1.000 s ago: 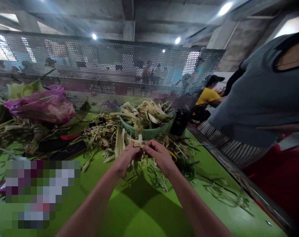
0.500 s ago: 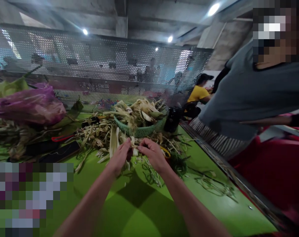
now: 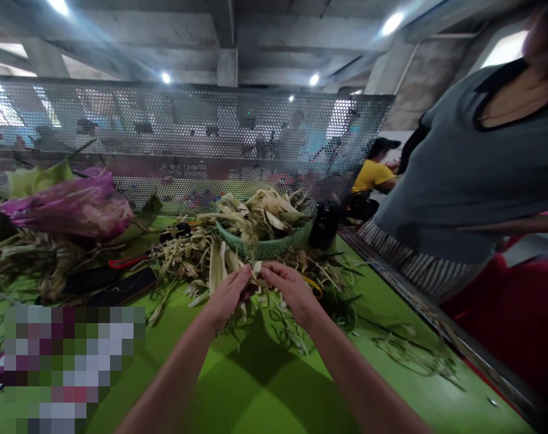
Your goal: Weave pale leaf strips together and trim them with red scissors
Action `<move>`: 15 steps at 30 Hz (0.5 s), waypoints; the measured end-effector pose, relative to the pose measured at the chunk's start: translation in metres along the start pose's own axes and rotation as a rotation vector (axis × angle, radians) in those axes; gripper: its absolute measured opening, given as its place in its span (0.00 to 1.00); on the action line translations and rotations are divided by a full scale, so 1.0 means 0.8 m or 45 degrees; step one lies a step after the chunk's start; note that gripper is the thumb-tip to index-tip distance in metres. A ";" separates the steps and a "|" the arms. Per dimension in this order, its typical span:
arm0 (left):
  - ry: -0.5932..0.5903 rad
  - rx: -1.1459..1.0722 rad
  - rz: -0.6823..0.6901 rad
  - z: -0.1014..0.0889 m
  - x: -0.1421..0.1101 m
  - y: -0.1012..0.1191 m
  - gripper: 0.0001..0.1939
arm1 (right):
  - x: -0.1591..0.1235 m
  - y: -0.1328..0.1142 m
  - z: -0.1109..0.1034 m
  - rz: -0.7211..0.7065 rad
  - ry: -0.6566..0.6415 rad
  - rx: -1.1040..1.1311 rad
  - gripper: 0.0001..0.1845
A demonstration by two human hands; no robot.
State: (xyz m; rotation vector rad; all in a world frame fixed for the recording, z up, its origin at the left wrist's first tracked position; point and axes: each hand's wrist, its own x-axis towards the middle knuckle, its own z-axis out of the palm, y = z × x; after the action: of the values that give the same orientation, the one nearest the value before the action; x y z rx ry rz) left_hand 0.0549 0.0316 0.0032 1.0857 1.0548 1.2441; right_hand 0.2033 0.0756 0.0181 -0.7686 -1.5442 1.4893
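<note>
A small, pale cream piece of husk [image 3: 257, 269], folded and dry-looking, is held up between 2 bare hands just in front of a green basket [image 3: 274, 248], above the table [image 3: 264, 395]. The left hand [image 3: 231, 294] and right hand [image 3: 292, 290] each have a fingertip grip pinched on it, so much of the piece is hidden. The basket is heaped with dry, straw-coloured husks [image 3: 271, 205], and loose scraps [image 3: 183, 256] crowd the table left of it. A longer pale husk strip [image 3: 216, 268] lies just beside the left hand. To the right of the hands are a yellow ring [image 3: 315, 287], partly hidden, and a dark green tangle [image 3: 343, 310]; a glossy black object [image 3: 323, 224] stands beside the basket. Farther left are a red-handled tool [image 3: 126, 261] and a purple plastic bag [image 3: 79, 205]. A perforated screen [image 3: 201, 132] closes off the view behind, and a person in a grey top [image 3: 477, 175] is at the right edge of the table.
</note>
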 end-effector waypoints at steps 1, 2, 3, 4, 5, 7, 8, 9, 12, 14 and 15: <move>-0.034 0.040 0.005 0.001 0.000 -0.002 0.24 | 0.001 0.000 0.000 -0.011 0.026 0.039 0.13; -0.068 0.091 0.020 0.003 0.001 -0.004 0.23 | 0.001 0.001 -0.001 -0.023 0.051 0.068 0.12; -0.099 0.157 0.047 0.004 0.001 -0.005 0.22 | 0.001 0.002 -0.001 -0.032 0.071 0.088 0.12; -0.120 0.232 0.081 0.006 0.001 -0.006 0.22 | 0.002 0.002 -0.002 -0.037 0.088 0.105 0.12; -0.133 0.308 0.112 0.007 0.000 -0.006 0.21 | 0.002 0.003 -0.002 -0.032 0.098 0.125 0.13; -0.144 0.431 0.141 0.010 -0.001 -0.004 0.20 | 0.002 0.004 -0.002 -0.005 0.119 0.173 0.13; -0.151 0.456 0.139 0.011 -0.002 -0.002 0.19 | 0.002 0.005 -0.002 0.004 0.138 0.188 0.14; -0.166 0.460 0.130 0.012 -0.003 -0.001 0.19 | 0.002 0.007 -0.002 0.008 0.160 0.193 0.14; -0.196 0.454 0.120 0.014 -0.004 0.002 0.17 | 0.004 0.011 -0.003 -0.011 0.202 0.156 0.13; -0.175 0.498 0.132 0.012 -0.003 0.001 0.17 | 0.004 0.011 -0.005 -0.050 0.201 0.055 0.12; -0.160 0.538 0.142 0.010 -0.001 -0.001 0.17 | 0.004 0.010 -0.007 -0.092 0.208 -0.038 0.11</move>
State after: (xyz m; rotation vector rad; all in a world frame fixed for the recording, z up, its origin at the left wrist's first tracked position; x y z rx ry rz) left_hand 0.0632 0.0303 0.0042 1.5426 1.2036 1.0457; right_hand 0.2057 0.0823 0.0103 -0.8225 -1.4583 1.3202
